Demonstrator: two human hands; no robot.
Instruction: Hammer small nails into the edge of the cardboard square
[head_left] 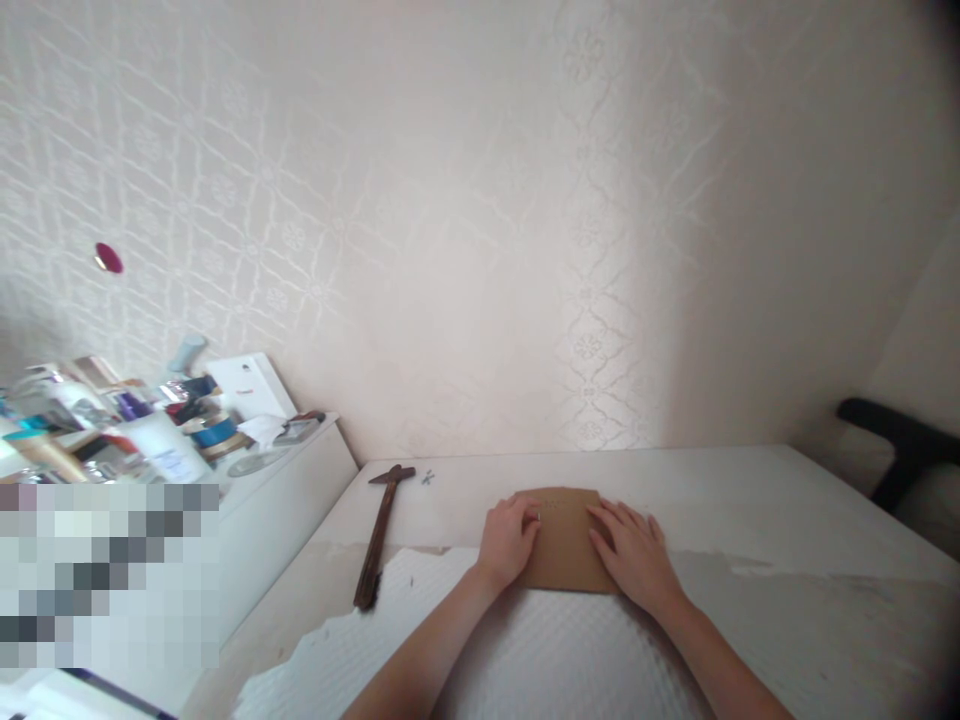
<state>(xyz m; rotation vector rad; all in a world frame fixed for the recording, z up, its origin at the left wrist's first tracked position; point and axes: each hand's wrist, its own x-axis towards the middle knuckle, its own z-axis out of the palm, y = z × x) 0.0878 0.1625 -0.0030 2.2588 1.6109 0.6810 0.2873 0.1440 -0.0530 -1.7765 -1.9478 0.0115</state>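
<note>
A brown piece of cardboard lies in front of me, with a few small dark marks near its far edge. My left hand grips its left edge, fingers curled and the thumb close to the index finger. Something tiny and pale glints at those fingertips; I cannot make it out. On the opposite edge, my right hand holds the cardboard with its thumb on top and the other fingers reaching forward along the side. A hammer with a dark handle rests to the left, and several small nails lie beside its head.
White quilted material covers the near part of the worn white tabletop. At left a white cabinet carries crowded bottles, jars and a white box. A patterned wall rises behind; a black chair part stands right.
</note>
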